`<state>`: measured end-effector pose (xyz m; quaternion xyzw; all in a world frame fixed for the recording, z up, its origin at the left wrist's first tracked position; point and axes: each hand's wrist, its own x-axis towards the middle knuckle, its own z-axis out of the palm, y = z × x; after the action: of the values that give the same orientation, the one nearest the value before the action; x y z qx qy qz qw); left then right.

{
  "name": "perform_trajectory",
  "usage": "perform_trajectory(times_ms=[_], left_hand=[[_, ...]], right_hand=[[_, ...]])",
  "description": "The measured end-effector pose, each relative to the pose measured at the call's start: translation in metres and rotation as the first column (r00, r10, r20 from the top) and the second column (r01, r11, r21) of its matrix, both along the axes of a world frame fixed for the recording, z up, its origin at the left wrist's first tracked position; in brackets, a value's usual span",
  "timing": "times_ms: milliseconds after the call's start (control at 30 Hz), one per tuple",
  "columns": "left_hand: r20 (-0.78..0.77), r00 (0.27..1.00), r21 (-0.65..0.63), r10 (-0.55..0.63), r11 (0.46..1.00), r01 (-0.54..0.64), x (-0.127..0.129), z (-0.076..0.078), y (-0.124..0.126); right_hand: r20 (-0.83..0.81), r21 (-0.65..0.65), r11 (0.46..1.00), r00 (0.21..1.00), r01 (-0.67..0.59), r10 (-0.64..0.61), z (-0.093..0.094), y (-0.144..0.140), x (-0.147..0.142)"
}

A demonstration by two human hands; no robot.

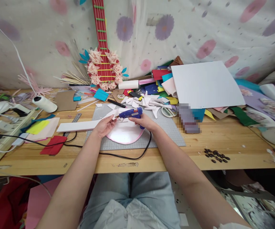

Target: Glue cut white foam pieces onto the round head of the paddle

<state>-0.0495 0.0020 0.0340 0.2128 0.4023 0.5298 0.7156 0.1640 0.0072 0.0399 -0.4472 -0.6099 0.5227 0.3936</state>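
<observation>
Right hand fingers clamp a blue glue gun; left hand fingers pinch a white foam piece.

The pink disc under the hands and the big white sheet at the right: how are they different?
The pink disc is round and lies flat on the grey cutting mat; the white sheet is rectangular and rests tilted on a heap of coloured scraps. The disc is much smaller. The hands partly cover the disc; the sheet lies untouched. Both are thin craft sheets.

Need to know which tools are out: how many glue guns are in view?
1: the blue glue gun is in the right hand, nozzle toward the left hand. The pile behind may hide others.
</observation>
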Motion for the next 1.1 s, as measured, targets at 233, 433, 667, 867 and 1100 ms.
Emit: perform_trajectory(times_ms=[233,433,667,867,1100], left_hand=[[-0.223,0.974,0.091,0.038,0.996,-0.018,0.018,0.022,0.003],[-0.803,0.587,0.197,0.100,0.975,0.104,0.068,0.035,0.015],[-0.974,0.205,0.135,0.091,0.968,0.213,0.111,0.022,0.027],[-0.973,0.207,0.137,0.100,0.975,0.173,0.121,0.019,0.031],[-0.969,0.178,0.240,0.170,0.809,0.537,0.091,0.022,0.038]], right_hand=[[-0.390,-0.146,0.926,0.840,0.349,-0.378,-0.002,0.022,0.024],[-0.495,-0.204,0.853,0.702,0.480,-0.513,0.002,0.033,0.054],[-0.507,-0.222,0.853,0.691,0.473,-0.515,-0.005,0.036,0.055],[-0.496,-0.194,0.863,0.712,0.467,-0.497,-0.003,0.035,0.054],[-0.549,-0.251,0.860,0.667,0.443,-0.504,-0.003,0.036,0.055]])
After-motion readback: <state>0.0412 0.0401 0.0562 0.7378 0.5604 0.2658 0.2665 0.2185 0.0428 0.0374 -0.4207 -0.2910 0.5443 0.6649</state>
